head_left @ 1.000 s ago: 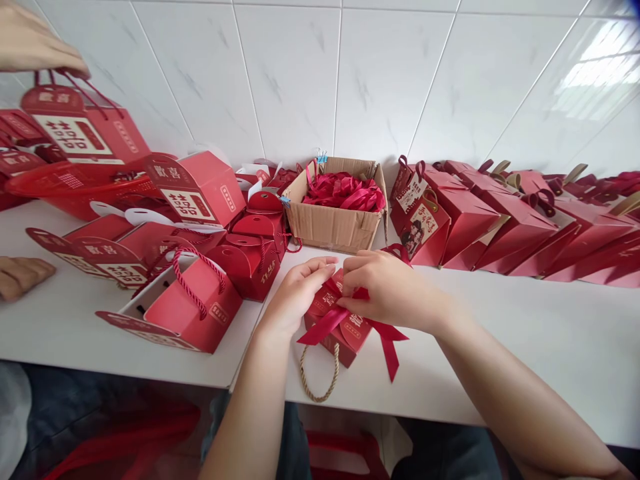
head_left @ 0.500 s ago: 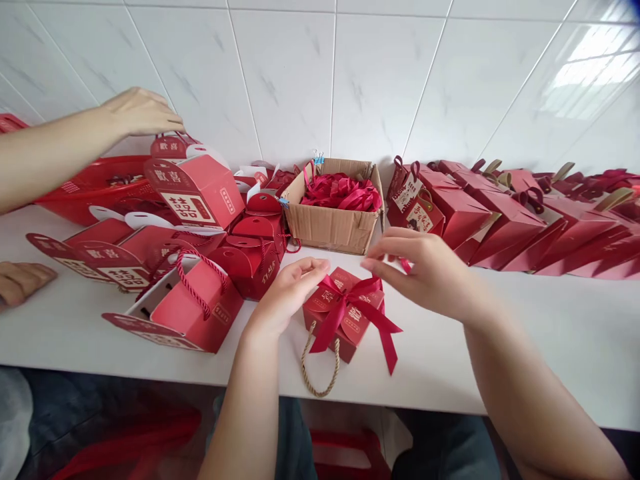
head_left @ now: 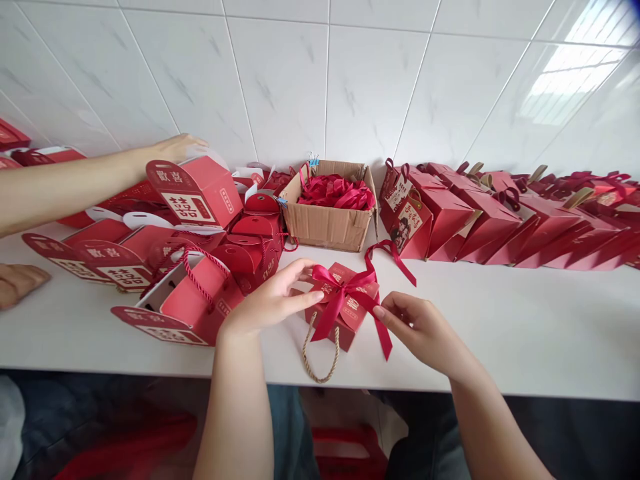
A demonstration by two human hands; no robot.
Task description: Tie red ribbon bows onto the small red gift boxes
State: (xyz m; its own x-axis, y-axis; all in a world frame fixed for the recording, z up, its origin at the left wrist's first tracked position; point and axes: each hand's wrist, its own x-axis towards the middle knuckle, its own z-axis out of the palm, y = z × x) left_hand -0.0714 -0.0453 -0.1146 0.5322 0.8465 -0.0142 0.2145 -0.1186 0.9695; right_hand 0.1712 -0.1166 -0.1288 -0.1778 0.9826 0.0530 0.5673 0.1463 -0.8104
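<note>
From the head camera, a small red gift box (head_left: 345, 308) lies on the white surface (head_left: 525, 327) right at its near edge, its tan rope handle (head_left: 320, 357) hanging over the edge. A red ribbon bow (head_left: 345, 288) is tied across the box, so the knot looks done; its tails look uneven, one trailing up toward the wall and one down past the box, so what seems left is dressing the loops and tails. The left hand (head_left: 270, 303) steadies the box's left side, fingers spread loosely against it and not closed round anything. The right hand (head_left: 425, 327) sits just right of the box, thumb and forefinger pinched on the lower ribbon tail (head_left: 384, 333).

Behind the box stands a cardboard carton (head_left: 330, 223) full of loose red ribbons. To its right, a long row of red boxes (head_left: 500, 217), several with bows, leans along the wall. To the left lies a heap of open red boxes (head_left: 195, 267) with cord handles. Another person's arm (head_left: 75, 183) reaches in over that heap, its hand touching a raised box; a second hand (head_left: 17, 283) of theirs rests on the surface at the far left. The wall (head_left: 350, 80) is glossy white tile with window glare at upper right.
</note>
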